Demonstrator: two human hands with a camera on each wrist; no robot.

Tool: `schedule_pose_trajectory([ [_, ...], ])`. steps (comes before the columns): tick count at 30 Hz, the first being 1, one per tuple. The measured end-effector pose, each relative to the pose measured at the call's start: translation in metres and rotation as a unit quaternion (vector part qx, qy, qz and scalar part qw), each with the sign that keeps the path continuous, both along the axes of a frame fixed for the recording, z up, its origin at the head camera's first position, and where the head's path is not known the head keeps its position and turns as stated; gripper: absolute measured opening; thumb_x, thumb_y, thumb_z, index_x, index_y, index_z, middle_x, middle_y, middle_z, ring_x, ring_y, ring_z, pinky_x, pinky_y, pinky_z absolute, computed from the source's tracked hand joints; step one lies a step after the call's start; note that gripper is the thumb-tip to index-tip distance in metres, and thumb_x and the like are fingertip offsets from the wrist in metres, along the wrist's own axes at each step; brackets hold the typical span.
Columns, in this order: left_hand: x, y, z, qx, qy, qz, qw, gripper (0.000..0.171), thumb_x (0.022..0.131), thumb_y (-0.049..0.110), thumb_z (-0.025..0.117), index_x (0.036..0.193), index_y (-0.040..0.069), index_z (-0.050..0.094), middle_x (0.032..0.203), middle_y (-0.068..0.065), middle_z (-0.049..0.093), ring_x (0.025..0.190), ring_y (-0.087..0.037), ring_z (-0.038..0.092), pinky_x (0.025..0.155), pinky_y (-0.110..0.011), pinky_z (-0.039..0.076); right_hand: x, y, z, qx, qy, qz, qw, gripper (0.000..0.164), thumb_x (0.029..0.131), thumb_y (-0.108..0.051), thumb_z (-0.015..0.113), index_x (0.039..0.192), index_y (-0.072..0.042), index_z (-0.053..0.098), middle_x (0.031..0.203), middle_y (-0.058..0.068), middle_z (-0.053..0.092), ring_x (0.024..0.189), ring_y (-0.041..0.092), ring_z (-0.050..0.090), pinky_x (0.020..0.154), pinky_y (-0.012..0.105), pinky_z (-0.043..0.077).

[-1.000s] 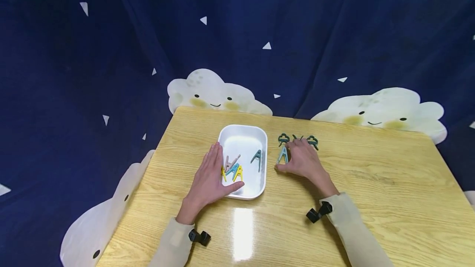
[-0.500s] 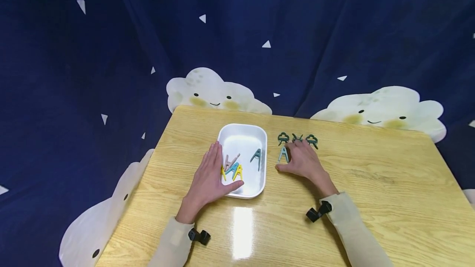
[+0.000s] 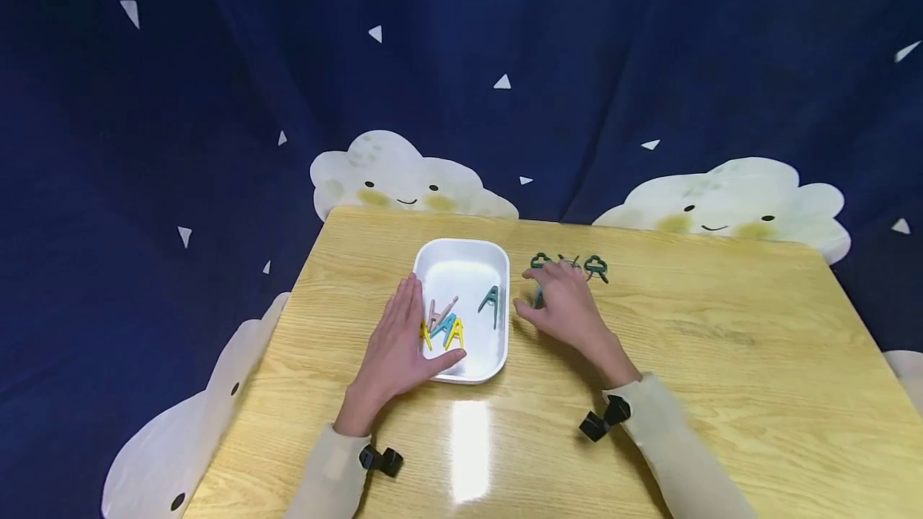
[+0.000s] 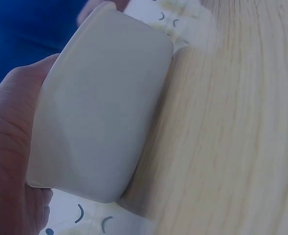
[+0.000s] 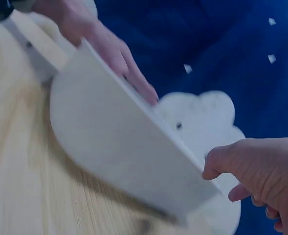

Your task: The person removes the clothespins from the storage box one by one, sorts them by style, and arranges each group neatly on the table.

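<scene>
A white tray [image 3: 461, 242] holds a pink clip [image 3: 433, 317], a blue clip [image 3: 445, 326], two yellow clips [image 3: 456, 332] and a dark green clip [image 3: 491, 296]. My left hand [image 3: 392, 347] rests along its left side, fingers straight and thumb spread over the near corner. To the tray's right, my right hand [image 3: 567, 307] hovers with thumb and fingers apart; no clip shows between them in the right wrist view. Beneath it, a light blue clip [image 3: 538, 295] is mostly hidden. Dark green cloud-shaped clips [image 3: 595, 265] lie in a row just beyond, partly covered by the hand.
The wooden table [image 3: 721, 359] reaches out to the right and toward me. A dark blue curtain [image 3: 447, 62] with white clouds hangs behind its far edge. In the left wrist view, the tray's outer wall [image 4: 104, 103] stands on the table.
My right hand has moved left and now covers most of the light blue clip that showed between its thumb and fingers. The left hand stays at the tray. The head view has shifted slightly.
</scene>
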State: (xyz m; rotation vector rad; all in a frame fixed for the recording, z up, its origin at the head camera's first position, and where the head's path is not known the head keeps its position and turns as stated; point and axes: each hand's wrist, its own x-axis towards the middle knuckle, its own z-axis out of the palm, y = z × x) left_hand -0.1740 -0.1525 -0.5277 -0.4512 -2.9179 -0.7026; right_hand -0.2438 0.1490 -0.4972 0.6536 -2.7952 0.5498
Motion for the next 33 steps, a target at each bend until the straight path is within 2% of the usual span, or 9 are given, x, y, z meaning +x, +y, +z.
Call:
schedule_pose_trajectory([
  [6, -0.002, -0.002, 0.002, -0.002, -0.002, 0.002, 1.0000, 0.136, 0.079, 0.088, 0.060, 0.166, -0.001, 0.005, 0.176, -0.015, 0.002, 0.162, -0.027, 0.003, 0.131, -0.046, 0.013, 0.004, -0.049, 0.017, 0.022, 0.011, 0.063, 0.998, 0.045, 0.087, -0.039, 0.077, 0.116, -0.005, 0.076, 0.096, 0.007, 0.067, 0.089, 0.026, 0.051, 0.082, 0.041, 0.043],
  [9, -0.003, -0.002, 0.002, -0.002, 0.003, 0.001, 1.0000, 0.135, 0.080, 0.087, 0.061, 0.166, -0.001, 0.006, 0.175, -0.016, 0.004, 0.162, -0.026, 0.003, 0.131, -0.045, 0.013, 0.002, -0.072, 0.014, 0.035, 0.000, 0.097, 0.995, 0.041, 0.089, -0.035, 0.075, 0.117, -0.005, 0.076, 0.098, 0.006, 0.066, 0.089, 0.025, 0.050, 0.081, 0.039, 0.043],
  [12, -0.003, -0.001, 0.002, -0.001, 0.008, -0.003, 1.0000, 0.134, 0.081, 0.086, 0.062, 0.165, -0.002, 0.006, 0.175, -0.016, 0.003, 0.162, -0.026, 0.003, 0.132, -0.045, 0.012, -0.003, -0.088, 0.003, 0.060, -0.014, 0.122, 0.991, 0.037, 0.091, -0.027, 0.071, 0.122, -0.006, 0.074, 0.103, 0.006, 0.066, 0.091, 0.024, 0.049, 0.082, 0.038, 0.042],
  [16, -0.003, -0.001, 0.001, -0.001, 0.009, -0.004, 1.0000, 0.134, 0.081, 0.086, 0.062, 0.165, -0.002, 0.006, 0.175, -0.015, 0.002, 0.162, -0.027, 0.003, 0.131, -0.045, 0.013, -0.010, -0.100, -0.012, 0.115, -0.019, 0.124, 0.985, 0.029, 0.094, -0.019, 0.068, 0.122, -0.013, 0.074, 0.097, 0.004, 0.060, 0.090, 0.023, 0.045, 0.080, 0.035, 0.040],
  [21, -0.003, 0.000, 0.000, -0.002, 0.019, -0.004, 0.9998, 0.134, 0.081, 0.086, 0.062, 0.166, -0.002, 0.007, 0.175, -0.018, 0.006, 0.162, -0.030, 0.006, 0.131, -0.047, 0.015, -0.010, -0.104, -0.017, 0.146, -0.011, 0.106, 0.984, 0.008, 0.097, -0.021, 0.070, 0.098, -0.015, 0.075, 0.087, 0.002, 0.053, 0.088, 0.023, 0.044, 0.080, 0.036, 0.040],
  [25, -0.001, -0.001, 0.000, -0.005, 0.018, -0.005, 0.9998, 0.134, 0.081, 0.086, 0.061, 0.165, -0.003, 0.008, 0.175, -0.019, 0.006, 0.162, -0.029, 0.005, 0.131, -0.045, 0.014, -0.007, -0.105, -0.018, 0.136, -0.022, 0.102, 0.985, 0.017, 0.096, -0.023, 0.070, 0.083, -0.013, 0.073, 0.084, 0.003, 0.054, 0.086, 0.024, 0.046, 0.079, 0.037, 0.041],
  [29, 0.000, -0.001, -0.001, -0.004, 0.016, -0.005, 0.9998, 0.134, 0.080, 0.087, 0.061, 0.165, -0.003, 0.008, 0.175, -0.018, 0.006, 0.162, -0.028, 0.004, 0.131, -0.045, 0.014, -0.006, -0.105, -0.019, 0.141, -0.029, 0.115, 0.983, 0.027, 0.096, -0.028, 0.069, 0.071, -0.017, 0.068, 0.082, 0.000, 0.055, 0.084, 0.022, 0.046, 0.077, 0.036, 0.041],
  [33, 0.001, -0.001, -0.001, -0.002, 0.027, -0.008, 0.9996, 0.134, 0.080, 0.086, 0.062, 0.165, -0.004, 0.010, 0.174, -0.020, 0.008, 0.162, -0.030, 0.007, 0.131, -0.048, 0.017, -0.007, -0.103, -0.020, 0.142, -0.035, 0.121, 0.982, 0.018, 0.090, -0.033, 0.071, 0.080, -0.018, 0.069, 0.086, -0.003, 0.056, 0.086, 0.020, 0.045, 0.078, 0.034, 0.041],
])
